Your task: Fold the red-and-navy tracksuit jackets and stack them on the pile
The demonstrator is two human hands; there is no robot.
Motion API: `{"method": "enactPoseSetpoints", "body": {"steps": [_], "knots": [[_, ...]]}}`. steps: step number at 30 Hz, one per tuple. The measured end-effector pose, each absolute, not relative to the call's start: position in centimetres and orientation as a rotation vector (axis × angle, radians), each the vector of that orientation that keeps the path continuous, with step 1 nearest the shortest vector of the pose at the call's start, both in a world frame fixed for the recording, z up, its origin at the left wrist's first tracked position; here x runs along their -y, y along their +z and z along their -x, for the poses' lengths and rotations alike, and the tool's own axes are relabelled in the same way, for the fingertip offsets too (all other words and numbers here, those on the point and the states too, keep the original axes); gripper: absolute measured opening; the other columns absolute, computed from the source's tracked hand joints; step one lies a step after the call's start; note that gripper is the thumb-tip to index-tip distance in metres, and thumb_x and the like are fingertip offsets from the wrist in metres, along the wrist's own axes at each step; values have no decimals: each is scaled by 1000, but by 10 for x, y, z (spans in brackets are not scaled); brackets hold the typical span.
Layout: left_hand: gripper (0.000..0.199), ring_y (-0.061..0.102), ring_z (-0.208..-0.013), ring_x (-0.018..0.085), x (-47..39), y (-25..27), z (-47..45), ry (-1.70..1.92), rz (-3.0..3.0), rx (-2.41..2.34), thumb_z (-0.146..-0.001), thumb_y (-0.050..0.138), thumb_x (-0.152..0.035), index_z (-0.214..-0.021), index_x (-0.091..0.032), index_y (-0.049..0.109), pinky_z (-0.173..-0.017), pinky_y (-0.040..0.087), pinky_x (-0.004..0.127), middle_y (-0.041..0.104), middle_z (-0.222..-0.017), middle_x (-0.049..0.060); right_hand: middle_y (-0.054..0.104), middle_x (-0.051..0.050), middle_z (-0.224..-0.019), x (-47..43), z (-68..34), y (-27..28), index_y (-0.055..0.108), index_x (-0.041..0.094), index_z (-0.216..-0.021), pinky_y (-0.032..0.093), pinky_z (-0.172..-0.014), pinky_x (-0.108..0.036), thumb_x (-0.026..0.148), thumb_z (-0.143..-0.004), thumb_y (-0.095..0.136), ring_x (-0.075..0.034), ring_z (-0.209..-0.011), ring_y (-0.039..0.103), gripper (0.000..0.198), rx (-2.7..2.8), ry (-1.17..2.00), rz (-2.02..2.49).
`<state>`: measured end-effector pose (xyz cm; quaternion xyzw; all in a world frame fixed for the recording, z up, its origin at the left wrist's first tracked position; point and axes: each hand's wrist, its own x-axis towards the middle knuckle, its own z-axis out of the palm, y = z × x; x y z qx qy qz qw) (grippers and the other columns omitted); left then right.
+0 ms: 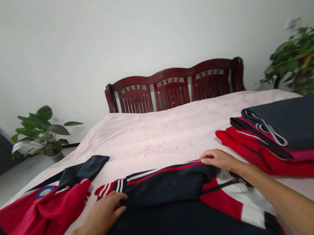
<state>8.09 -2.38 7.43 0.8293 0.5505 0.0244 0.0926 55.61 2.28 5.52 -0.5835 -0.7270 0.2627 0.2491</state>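
A dark navy jacket (175, 223) with red and white panels is spread on the bed in front of me. One sleeve (163, 187) is folded across its upper part, with red and white stripes along the far edge and a striped cuff at the left. My left hand (110, 208) rests on the jacket beside that cuff, thumb and forefinger apart. At the sleeve's far right end, my right hand (217, 160) pinches the striped edge between thumb and fingers. The jacket's near end runs out of view.
A crumpled red and navy jacket (50, 217) lies to the left. Folded clothes (306, 123) are stacked on the right. The pink bedsheet (160, 133) reaches back to a dark wooden headboard (171, 86). Potted plants (39, 132) stand on both sides.
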Motion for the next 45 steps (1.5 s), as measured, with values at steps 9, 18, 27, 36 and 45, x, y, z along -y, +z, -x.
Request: {"method": "enactPoseSetpoints", "body": {"steps": [9, 18, 27, 36, 45], "knots": [[40, 64, -99, 28, -26, 65, -74, 260, -2234, -2106, -87, 45, -51, -101, -20, 66, -83, 46, 34, 68, -104, 11, 66, -4, -69, -27, -573, 39, 68, 18, -72, 45, -61, -28, 42, -78, 56, -19, -66, 61, 28, 1899, 772, 1585], [27, 65, -85, 22, -41, 54, -62, 297, -2094, -2114, -90, 44, -43, -95, -20, 58, -69, 41, 27, 69, -87, 4, 67, -1, -72, -50, -561, 30, 67, 21, -73, 40, -63, -25, 41, -80, 57, -16, -68, 57, 23, 1932, 445, 1834], [18, 60, -99, 20, 24, 85, -175, 492, -2700, -1480, -95, 49, -34, -99, -24, 64, -90, 44, 33, 66, -101, 4, 72, -4, -83, -46, -575, 32, 69, 21, -78, 45, -73, -26, 43, -87, 48, -19, -81, 62, 31, 2016, 427, 1866], [14, 58, -90, 24, 33, 56, -309, 206, -3087, -1091, -94, 48, -18, -97, -18, 62, -77, 48, 38, 63, -96, 8, 74, -3, -90, -48, -571, 30, 71, 24, -90, 48, -78, -27, 34, -89, 44, -19, -87, 65, 29, 2050, 341, 1865], [33, 58, -102, 21, 47, 48, -268, 368, -2822, -792, -91, 59, -31, -125, -31, 60, -87, 50, 34, 62, -116, 2, 73, -4, -103, -42, -563, 32, 70, 27, -100, 45, -86, -31, 24, -90, 42, -21, -98, 66, 30, 2064, 123, 2023]]}}
